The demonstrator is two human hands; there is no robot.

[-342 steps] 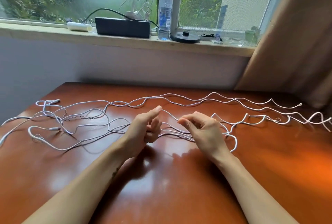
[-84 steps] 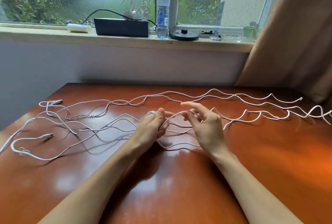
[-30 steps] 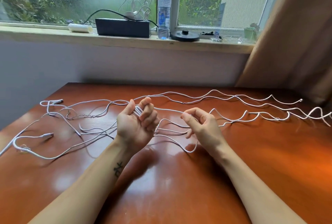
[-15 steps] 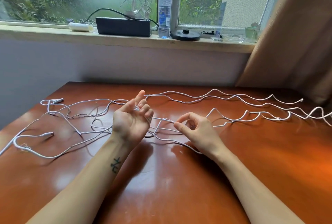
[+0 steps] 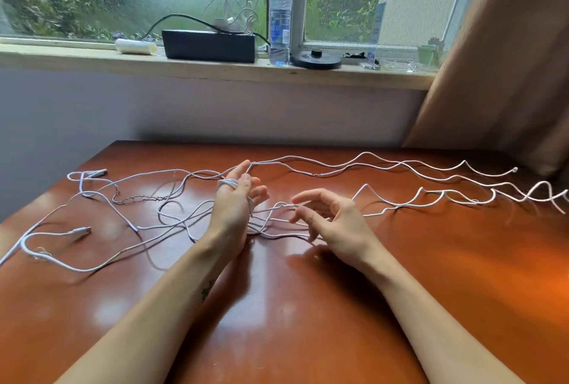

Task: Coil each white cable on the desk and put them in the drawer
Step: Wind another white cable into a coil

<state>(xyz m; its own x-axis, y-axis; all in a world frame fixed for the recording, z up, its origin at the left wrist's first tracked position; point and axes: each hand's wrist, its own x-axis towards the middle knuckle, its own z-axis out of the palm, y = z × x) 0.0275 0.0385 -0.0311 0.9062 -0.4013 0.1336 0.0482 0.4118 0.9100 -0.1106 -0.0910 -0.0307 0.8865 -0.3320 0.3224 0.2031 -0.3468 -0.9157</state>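
Several long white cables (image 5: pixel 400 165) lie spread in wavy lines across the reddish-brown desk (image 5: pixel 292 306). My left hand (image 5: pixel 234 208) is raised palm-up over the middle of the desk, with a few turns of white cable (image 5: pixel 228 183) wound around its fingers. My right hand (image 5: pixel 332 220) hovers just to the right, thumb and forefinger pinching the same cable (image 5: pixel 286 205) where it leads off the coil. Loose loops and plug ends (image 5: pixel 81 230) lie tangled at the left. No drawer is in view.
A windowsill runs behind the desk with a black box (image 5: pixel 209 45), a water bottle (image 5: pixel 280 20), a round black base (image 5: pixel 315 60) and a white roll (image 5: pixel 135 46). A brown curtain (image 5: pixel 508 60) hangs at the right.
My left hand has tilted upright with more cable wound on its fingers. My right hand has shifted right, fingers spread, feeding the cable. The loose loops near the hands have drawn in.
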